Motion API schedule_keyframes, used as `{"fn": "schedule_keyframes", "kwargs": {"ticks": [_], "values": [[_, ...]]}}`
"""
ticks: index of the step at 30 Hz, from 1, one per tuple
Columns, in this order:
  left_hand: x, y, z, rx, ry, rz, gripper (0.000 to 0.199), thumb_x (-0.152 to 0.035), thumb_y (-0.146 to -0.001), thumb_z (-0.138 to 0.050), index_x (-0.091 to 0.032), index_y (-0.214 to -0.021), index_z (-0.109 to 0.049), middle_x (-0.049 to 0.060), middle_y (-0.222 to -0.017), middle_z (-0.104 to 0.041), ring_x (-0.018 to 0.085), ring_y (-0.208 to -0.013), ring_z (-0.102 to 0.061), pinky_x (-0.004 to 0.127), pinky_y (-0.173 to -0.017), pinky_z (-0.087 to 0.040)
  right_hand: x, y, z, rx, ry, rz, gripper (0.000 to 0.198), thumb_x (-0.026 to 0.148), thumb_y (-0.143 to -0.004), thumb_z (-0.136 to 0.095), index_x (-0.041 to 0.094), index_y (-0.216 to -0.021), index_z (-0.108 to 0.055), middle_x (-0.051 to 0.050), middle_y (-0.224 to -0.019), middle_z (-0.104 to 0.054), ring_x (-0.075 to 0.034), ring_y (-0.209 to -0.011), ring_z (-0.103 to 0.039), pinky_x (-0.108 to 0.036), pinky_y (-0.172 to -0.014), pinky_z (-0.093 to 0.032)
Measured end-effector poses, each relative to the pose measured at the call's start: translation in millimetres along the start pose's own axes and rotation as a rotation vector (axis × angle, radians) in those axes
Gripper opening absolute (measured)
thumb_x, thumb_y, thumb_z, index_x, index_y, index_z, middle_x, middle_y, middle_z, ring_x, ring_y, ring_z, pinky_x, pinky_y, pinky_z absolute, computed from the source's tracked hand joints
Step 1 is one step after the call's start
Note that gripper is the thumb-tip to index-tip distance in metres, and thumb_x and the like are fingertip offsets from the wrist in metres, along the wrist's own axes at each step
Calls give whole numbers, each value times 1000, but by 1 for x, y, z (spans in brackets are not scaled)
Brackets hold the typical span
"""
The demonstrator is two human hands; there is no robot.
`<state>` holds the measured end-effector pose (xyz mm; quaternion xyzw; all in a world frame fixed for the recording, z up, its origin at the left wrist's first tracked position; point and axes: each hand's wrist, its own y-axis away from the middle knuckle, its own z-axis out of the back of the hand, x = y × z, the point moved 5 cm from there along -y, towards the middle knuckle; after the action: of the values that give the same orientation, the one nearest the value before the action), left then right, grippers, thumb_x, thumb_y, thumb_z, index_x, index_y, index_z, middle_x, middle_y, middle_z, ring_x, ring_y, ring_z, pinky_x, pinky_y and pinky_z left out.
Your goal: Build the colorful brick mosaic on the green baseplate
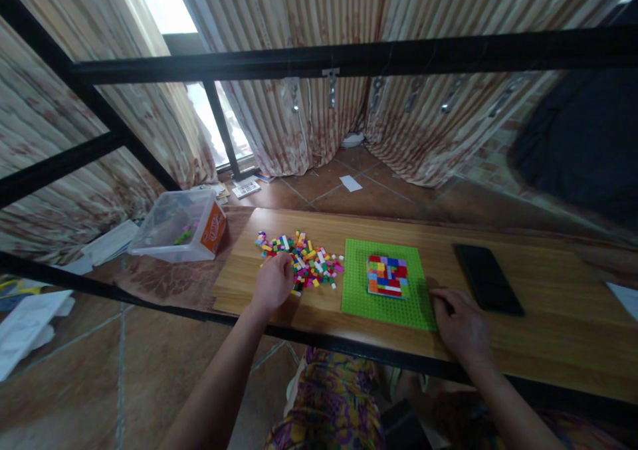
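Note:
My left hand [276,280] is closed at the near edge of a loose pile of small colourful toy bricks [314,264]. Its fingertips are hidden, so whatever it may pinch does not show. A green studded baseplate [356,284] lies to the right of the pile. Near the plate's middle, a roughly square patch of bricks [387,277] in red, blue, orange, yellow and lilac is built up. At the plate's right edge rests my right hand [461,324], fingers loosely bent, with a gap between index finger and thumb and no brick visible in it.
A black phone [487,278] lies on the wooden tabletop [553,304] beyond my right hand. Left of the table stands a clear plastic box [174,227] with an orange label and a few green and pink pieces inside. A black metal bar [309,63] crosses ahead, before curtains.

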<state>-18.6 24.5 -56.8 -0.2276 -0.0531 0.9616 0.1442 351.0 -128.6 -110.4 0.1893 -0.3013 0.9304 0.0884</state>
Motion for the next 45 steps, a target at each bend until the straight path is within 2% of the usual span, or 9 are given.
{"fn": "schedule_keyframes", "kwargs": {"ticks": [7, 12, 15, 20, 25, 30, 34, 40, 45], "values": [[-1, -13, 2, 30, -181, -99, 18, -23, -86, -53, -21, -92, -69, 9, -90, -67, 24, -90, -60, 35, -85, -45, 3, -1, 2, -7, -5, 3, 23, 29, -88, -46, 20, -84, -67, -8, -87, -68, -22, -82, -64, -36, -78, -51], [-15, 6, 0, -32, -91, -169, 20, -29, -88, -53, -21, -98, -69, 8, -99, -65, 24, -96, -59, 36, -89, -45, 5, -1, 2, 1, -5, -21, 23, 28, -88, -47, 20, -86, -67, -8, -89, -68, -22, -84, -64, -36, -79, -51], [-32, 22, -12, 31, -31, -247, 19, -28, -84, -59, -21, -99, -68, 9, -105, -64, 25, -98, -58, 38, -91, -45, 4, -2, 2, 2, -11, -26, 22, 28, -88, -47, 20, -85, -67, -8, -89, -68, -22, -84, -64, -37, -79, -51], [-41, 27, -24, 71, -34, -184, 17, -18, -82, -57, -21, -94, -68, 9, -103, -66, 26, -98, -58, 41, -90, -45, 3, -1, 1, 6, -21, -12, 22, 28, -88, -47, 20, -85, -67, -8, -89, -68, -23, -84, -64, -38, -79, -51], [-39, 26, -16, 40, 363, -117, 14, -20, -83, -56, -21, -94, -66, 4, -97, -69, 20, -92, -63, 33, -87, -48, 1, 0, -1, -6, -38, -12, 21, 28, -88, -47, 20, -85, -67, -8, -89, -69, -23, -85, -64, -38, -81, -51], [-43, 31, -18, 111, 764, -44, 16, -29, -84, -57, -19, -95, -65, 3, -93, -68, 16, -87, -63, 28, -83, -50, 1, -1, -2, -4, -51, -21, 20, 26, -88, -47, 20, -86, -66, -8, -90, -68, -23, -86, -64, -38, -80, -51], [-59, 30, -25, 147, 787, -59, 18, -27, -83, -58, -20, -99, -66, 4, -94, -69, 17, -88, -64, 29, -83, -51, 6, -3, 0, 1, -72, -34, 19, 22, -88, -47, 21, -85, -66, -8, -88, -68, -23, -85, -63, -38, -80, -51], [-103, 20, -46, 215, 767, -147, 20, -21, -82, -56, -21, -98, -68, 4, -92, -70, 16, -83, -66, 30, -80, -53, 7, -5, 0, 3, -91, -59, 19, 17, -87, -47, 20, -86, -66, -8, -87, -67, -22, -86, -62, -37, -79, -50], [-130, 8, -68, 300, 976, -59, 18, -21, -77, -62, -18, -94, -68, 3, -85, -70, 15, -76, -65, 27, -71, -51, 6, -5, -1, 4, -107, -57, 20, 16, -87, -46, 20, -87, -66, -8, -88, -67, -22, -87, -62, -36, -80, -50]]}}
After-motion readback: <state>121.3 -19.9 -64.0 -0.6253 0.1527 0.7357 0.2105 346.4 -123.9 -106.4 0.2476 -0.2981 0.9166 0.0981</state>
